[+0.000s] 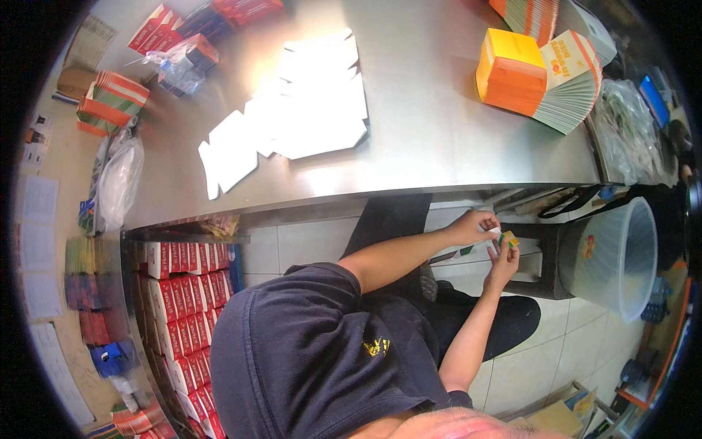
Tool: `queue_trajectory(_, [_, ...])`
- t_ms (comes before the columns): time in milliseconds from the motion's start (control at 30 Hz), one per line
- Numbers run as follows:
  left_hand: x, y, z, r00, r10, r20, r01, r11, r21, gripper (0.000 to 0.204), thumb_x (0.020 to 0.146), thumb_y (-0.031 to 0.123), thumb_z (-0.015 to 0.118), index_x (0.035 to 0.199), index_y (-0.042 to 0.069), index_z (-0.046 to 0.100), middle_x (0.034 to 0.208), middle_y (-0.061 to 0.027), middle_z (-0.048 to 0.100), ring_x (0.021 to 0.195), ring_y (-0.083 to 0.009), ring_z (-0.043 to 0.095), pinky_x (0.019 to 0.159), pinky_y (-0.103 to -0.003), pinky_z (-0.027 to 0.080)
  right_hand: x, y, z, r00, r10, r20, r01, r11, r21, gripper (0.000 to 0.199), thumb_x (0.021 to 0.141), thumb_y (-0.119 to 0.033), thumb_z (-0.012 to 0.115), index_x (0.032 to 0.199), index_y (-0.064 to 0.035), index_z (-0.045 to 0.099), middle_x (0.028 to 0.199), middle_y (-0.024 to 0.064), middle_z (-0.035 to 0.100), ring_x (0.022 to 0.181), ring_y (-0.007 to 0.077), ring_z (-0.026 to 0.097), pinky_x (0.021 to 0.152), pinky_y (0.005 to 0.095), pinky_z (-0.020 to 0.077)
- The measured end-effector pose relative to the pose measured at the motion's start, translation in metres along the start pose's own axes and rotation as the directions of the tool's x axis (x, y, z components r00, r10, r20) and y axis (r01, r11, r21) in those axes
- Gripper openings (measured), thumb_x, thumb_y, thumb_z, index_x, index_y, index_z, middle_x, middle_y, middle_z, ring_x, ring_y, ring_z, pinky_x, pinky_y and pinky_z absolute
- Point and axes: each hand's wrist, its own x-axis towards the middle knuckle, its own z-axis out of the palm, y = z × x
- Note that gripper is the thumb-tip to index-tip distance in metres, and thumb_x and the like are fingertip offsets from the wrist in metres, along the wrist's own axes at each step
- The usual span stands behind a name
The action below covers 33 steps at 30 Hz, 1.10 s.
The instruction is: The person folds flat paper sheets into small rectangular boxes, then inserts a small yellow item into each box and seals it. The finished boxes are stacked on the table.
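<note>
Over my lap, my left hand (475, 227) and my right hand (502, 265) are close together at one small yellow and green carton (510, 239). The fingers of my right hand close round the carton from below. My left hand pinches at a white flap (495, 233) on its near left side. Whether anything is inside the carton cannot be made out. Just under my hands lies a dark green and white piece (463, 252), partly hidden.
White flat cartons (314, 110) lie spread on the metal table (417, 95). Orange and yellow carton stacks (512, 69) stand at its far right. A clear plastic tub (618, 256) sits on a dark stool (545, 256) at my right. Red and white boxes (179, 300) fill a shelf underneath, left.
</note>
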Motion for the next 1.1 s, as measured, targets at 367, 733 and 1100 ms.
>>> queue_trajectory(367, [-0.005,0.026,-0.005,0.999,0.007,-0.036,-0.005,0.998,0.059,0.024,0.09,0.019,0.075,0.112,0.01,0.075,0.105,-0.007,0.075,0.091,-0.0122,0.069,0.07,-0.027,0.056,-0.016,-0.012,0.018,0.938,-0.338,0.081,0.335,0.818,-0.467,0.028,0.1,-0.021,0.064,0.109,0.0045,0.069,0.098,0.0135,0.072,0.087,0.0178,0.07,0.073,0.032,0.0571])
queue_trajectory(733, [0.0,0.015,-0.007,0.986,-0.159,0.043,0.163,0.981,-0.108,0.029,0.094,0.025,0.072,0.118,0.009,0.074,0.1,-0.0068,0.074,0.082,-0.0091,0.064,0.068,-0.025,0.054,-0.004,-0.005,0.001,0.975,0.012,0.222,-0.003,0.999,-0.039,0.025,0.101,-0.026,0.065,0.113,-0.0042,0.064,0.106,0.003,0.065,0.098,0.0136,0.062,0.082,0.0302,0.0529])
queue_trajectory(1100, [-0.004,0.02,-0.003,0.998,-0.058,0.008,0.057,0.996,0.074,0.032,0.085,0.025,0.081,0.111,0.007,0.076,0.096,-0.0087,0.075,0.082,-0.0146,0.067,0.074,-0.032,0.055,-0.014,-0.009,0.01,0.983,-0.174,0.057,0.181,0.971,-0.158,0.025,0.098,-0.015,0.069,0.116,0.0008,0.063,0.095,0.0077,0.068,0.082,0.0127,0.068,0.073,0.0251,0.0567])
